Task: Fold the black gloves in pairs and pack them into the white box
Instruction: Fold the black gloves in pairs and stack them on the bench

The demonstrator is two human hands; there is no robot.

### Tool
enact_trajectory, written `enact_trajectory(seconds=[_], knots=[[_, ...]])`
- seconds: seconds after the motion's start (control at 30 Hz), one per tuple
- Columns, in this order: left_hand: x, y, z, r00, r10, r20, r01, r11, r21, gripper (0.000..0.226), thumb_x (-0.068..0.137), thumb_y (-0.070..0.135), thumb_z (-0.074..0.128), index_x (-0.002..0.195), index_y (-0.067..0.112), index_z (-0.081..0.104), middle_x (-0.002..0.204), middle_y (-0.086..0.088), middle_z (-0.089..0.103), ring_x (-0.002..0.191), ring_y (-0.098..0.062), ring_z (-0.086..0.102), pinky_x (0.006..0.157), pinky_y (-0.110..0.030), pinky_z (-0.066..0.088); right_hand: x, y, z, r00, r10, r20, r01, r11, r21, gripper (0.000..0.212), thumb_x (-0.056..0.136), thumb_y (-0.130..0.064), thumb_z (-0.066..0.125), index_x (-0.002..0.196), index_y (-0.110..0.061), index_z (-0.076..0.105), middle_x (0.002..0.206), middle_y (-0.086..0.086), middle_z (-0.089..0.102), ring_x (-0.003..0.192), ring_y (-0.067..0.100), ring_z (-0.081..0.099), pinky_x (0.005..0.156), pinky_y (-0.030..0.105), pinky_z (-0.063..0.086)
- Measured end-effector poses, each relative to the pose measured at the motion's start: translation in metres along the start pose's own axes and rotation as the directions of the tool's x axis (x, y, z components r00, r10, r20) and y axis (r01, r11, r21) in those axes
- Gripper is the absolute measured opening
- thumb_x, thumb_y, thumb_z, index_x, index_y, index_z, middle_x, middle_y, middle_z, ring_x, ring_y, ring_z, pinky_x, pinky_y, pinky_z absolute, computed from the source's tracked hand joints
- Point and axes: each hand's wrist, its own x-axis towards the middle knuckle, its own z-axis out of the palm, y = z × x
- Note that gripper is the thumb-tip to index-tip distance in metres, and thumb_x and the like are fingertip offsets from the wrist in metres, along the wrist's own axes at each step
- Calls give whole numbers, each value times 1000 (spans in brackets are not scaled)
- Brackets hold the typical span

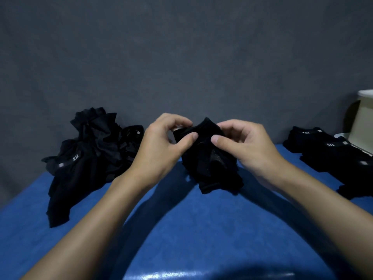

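A pair of black gloves (210, 162) hangs over the middle of the blue table, held up at its top edge. My left hand (163, 144) pinches that edge from the left with thumb and fingers. My right hand (244, 144) pinches it from the right. A loose heap of black gloves (90, 150) lies on the table at the left. Folded black gloves (331, 154) lie in a row at the right. The white box (363, 120) stands at the far right edge, only partly in view.
The blue table (181, 229) stretches toward me under my forearms. A dark grey cloth backdrop (181, 57) hangs behind the table.
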Motion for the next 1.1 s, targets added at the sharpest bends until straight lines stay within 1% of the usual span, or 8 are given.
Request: enact_trajectory(seconds=[0.1,0.2,0.37,0.53,0.6,0.77,0.97,1.1], knots=[[0,-3,-2,997,-21,-70,26,996,83,19,85,26,77,99,31,65,80,14,47,74,-1,49,71,-12,37,2,1,0,997,-22,-74,24,999,25,11,86,0,67,97,-3,69,85,11,70,78,14,63,74,28,54],[2,3,-3,998,-43,-46,44,999,9,14,90,24,72,101,27,64,65,8,52,59,-6,48,62,-18,42,3,0,0,991,-48,-128,55,997,52,10,87,0,67,96,-3,69,86,8,70,78,14,63,73,26,54],[2,19,1,988,-133,75,145,972,-187,20,103,28,50,100,24,70,90,1,74,74,-15,71,69,-29,57,-1,-6,1,999,-39,5,39,999,36,14,82,-5,72,95,-9,67,85,5,71,73,7,63,67,20,52],[1,19,1,963,-216,163,259,909,-325,34,99,37,56,96,5,70,93,0,70,86,-14,66,77,-32,53,-3,-2,4,997,-51,52,54,996,-72,15,89,-8,66,104,-8,70,102,12,72,97,26,68,90,38,53],[0,14,1,972,-187,146,223,928,-298,18,93,22,69,110,17,72,103,7,75,96,-7,70,86,-26,54,0,0,3,996,-88,-15,85,989,-122,23,88,-4,67,109,-15,66,107,7,70,95,19,66,87,40,53],[-3,14,2,976,-114,186,163,948,-273,36,89,-3,67,121,14,68,109,2,75,102,-10,70,93,-29,55,4,1,-6,998,-47,-30,42,987,-153,63,80,-19,76,134,-32,46,121,-7,62,107,10,59,84,29,48],[-5,18,3,974,-140,179,202,896,-395,47,88,0,71,131,13,58,95,4,76,91,-10,72,79,-21,55,4,-4,-6,994,-55,-92,51,998,-44,14,88,-1,67,102,-3,65,94,9,71,84,19,67,82,40,56],[-5,13,3,975,-153,161,203,911,-359,9,90,6,70,99,7,73,92,-2,77,86,-12,72,79,-24,57,3,-4,-5,997,16,-80,-6,993,114,11,90,2,61,101,0,60,90,10,69,83,16,65,76,31,55]])
